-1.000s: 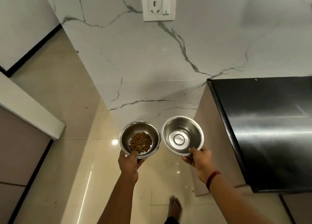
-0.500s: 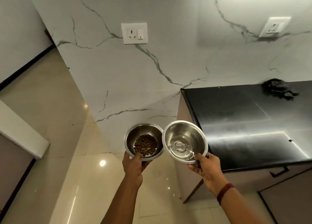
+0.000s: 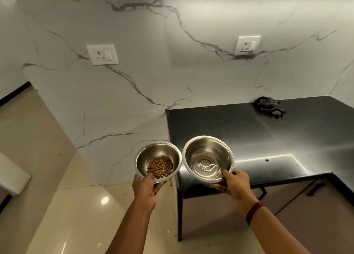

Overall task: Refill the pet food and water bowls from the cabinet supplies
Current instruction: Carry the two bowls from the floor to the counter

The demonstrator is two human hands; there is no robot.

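Steel food bowl (image 3: 159,150), gripped at its near rim by left hand (image 3: 145,186), thumb hooked inside; held in the air above the pale tiled floor (image 3: 57,196), just left of the black surface (image 3: 268,135). Inside, a small heap of brown kibble (image 3: 160,166). Steel water bowl (image 3: 208,148), just beside the first, pinched at its near rim by right hand (image 3: 235,186); held over the surface's front left corner, tilted slightly toward the camera, with a shallow film of water (image 3: 206,166) at the bottom. Red band (image 3: 253,212) on right wrist. Dark crumpled cloth (image 3: 269,107) at back of surface. Two white sockets (image 3: 102,54) on veined marble wall (image 3: 153,72).
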